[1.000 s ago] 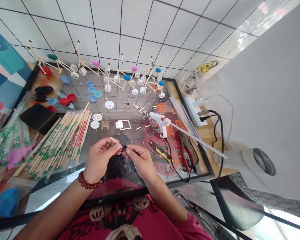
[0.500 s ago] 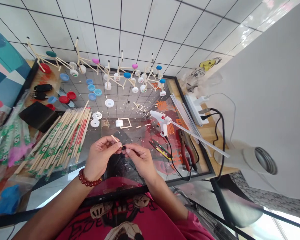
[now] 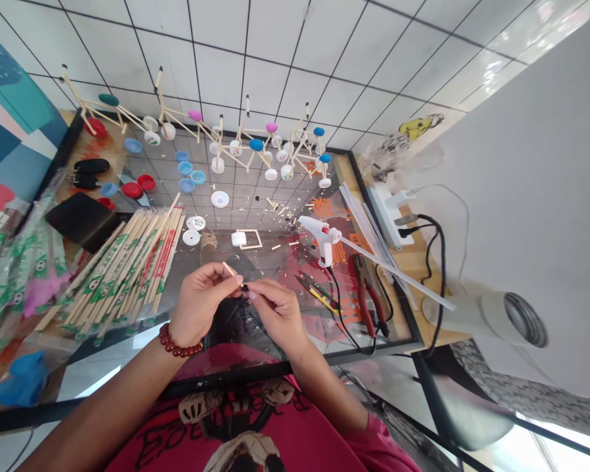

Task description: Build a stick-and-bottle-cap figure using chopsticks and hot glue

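Observation:
My left hand (image 3: 199, 303) is closed in a pinch on a short wooden stick (image 3: 229, 269), which slants up past the thumb. At the stick's lower end sits a small black piece (image 3: 244, 288), with the fingertips of my right hand (image 3: 276, 313) pinched on it. The two hands nearly meet above the glass tabletop. Just beyond them lies a small rectangular frame of thin sticks (image 3: 261, 238), with a white bottle cap (image 3: 238, 239) at its left side.
Wrapped chopsticks (image 3: 128, 269) lie left. A white glue gun (image 3: 320, 235), pens (image 3: 317, 292) and red-handled pliers (image 3: 364, 301) are right. Stick-and-cap models (image 3: 255, 145) line the back. Blue caps (image 3: 185, 168), red caps (image 3: 132, 190) and wood scraps (image 3: 275, 204) lie between.
The view has shifted slightly, so the table items appear a little farther right. Both hands keep their pinch, and the black piece shows more clearly at the stick's end.

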A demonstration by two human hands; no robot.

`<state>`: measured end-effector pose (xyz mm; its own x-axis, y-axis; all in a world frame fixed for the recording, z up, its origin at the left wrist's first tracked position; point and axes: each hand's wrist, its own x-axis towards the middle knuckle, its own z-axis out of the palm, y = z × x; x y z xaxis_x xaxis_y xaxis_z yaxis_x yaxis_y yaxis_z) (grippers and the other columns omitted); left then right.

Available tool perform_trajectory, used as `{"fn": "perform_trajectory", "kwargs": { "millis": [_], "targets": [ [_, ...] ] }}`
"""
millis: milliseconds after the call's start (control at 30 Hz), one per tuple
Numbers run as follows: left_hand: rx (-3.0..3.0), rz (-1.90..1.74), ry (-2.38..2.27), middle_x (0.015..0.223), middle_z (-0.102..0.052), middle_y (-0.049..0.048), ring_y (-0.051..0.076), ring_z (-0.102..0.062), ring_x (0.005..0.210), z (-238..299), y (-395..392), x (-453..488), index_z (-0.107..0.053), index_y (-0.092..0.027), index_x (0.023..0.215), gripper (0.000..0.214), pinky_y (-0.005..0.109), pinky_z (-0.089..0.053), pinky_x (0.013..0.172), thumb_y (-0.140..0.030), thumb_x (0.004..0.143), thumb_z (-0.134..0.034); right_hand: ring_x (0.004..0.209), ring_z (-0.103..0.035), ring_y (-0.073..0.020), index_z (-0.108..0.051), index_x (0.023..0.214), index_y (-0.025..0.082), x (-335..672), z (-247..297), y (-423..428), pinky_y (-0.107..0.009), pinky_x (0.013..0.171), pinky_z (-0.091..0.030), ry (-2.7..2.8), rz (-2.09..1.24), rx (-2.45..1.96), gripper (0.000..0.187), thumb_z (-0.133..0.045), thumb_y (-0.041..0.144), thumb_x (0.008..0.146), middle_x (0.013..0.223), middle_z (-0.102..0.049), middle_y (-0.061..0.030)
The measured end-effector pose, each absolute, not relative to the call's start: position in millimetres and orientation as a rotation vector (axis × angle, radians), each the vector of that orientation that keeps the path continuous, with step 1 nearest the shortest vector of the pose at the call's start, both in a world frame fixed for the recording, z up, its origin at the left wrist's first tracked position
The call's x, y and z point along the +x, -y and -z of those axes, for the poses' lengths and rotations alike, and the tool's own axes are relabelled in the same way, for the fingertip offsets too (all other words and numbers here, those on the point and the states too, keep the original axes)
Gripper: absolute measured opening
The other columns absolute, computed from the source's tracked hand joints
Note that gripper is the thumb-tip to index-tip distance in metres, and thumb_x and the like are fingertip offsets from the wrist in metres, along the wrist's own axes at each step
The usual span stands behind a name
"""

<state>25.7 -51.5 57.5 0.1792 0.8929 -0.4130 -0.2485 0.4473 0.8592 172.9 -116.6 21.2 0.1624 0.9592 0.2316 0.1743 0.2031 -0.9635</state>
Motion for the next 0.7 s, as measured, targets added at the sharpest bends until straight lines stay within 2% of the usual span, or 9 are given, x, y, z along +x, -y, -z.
{"fn": "perform_trajectory", "kwargs": {
  "millis": [233, 500, 700],
  "targets": [
    [0.717, -0.905, -1.098, 0.067, -0.066, -0.0005, 0.013, -0.062, 0.061, -57.7, 51.5, 25.0, -0.071, -0.02, 0.061, 0.038, 0.026, -0.058, 0.06, -0.038, 0.052, -0.103, 0.085, -0.079, -0.0171, -0.087, 0.111, 0.035, 172.1, -21.6, 118.3, -0.027, 0.08, -0.063, 1.384, -0.721, -1.227, 0.032, -0.066, 0.014, 0.099, 0.097, -0.083, -0.004],
    [0.71, -0.907, -1.076, 0.07, -0.067, 0.0005, 0.012, -0.062, 0.063, -57.8, 51.3, 23.7, -0.07, -0.017, 0.062, 0.037, 0.025, -0.057, 0.061, -0.033, 0.055, -0.102, 0.092, -0.078, -0.0195, -0.087, 0.112, 0.03, 171.9, -23.7, 120.5, -0.031, 0.086, -0.063, 1.402, -0.785, -1.279, 0.028, -0.061, 0.022, 0.104, 0.104, -0.083, -0.0083],
    [0.722, -0.929, -1.077, 0.068, -0.066, -0.0003, 0.012, -0.062, 0.062, -57.6, 52.3, 23.8, -0.071, -0.017, 0.061, 0.036, 0.025, -0.056, 0.062, -0.034, 0.056, -0.102, 0.095, -0.076, -0.0226, -0.087, 0.11, 0.036, 170.6, -25.8, 121.6, -0.036, 0.089, -0.064, 1.388, -0.818, -1.334, 0.028, -0.06, 0.031, 0.105, 0.106, -0.082, -0.008]
  ]
}}
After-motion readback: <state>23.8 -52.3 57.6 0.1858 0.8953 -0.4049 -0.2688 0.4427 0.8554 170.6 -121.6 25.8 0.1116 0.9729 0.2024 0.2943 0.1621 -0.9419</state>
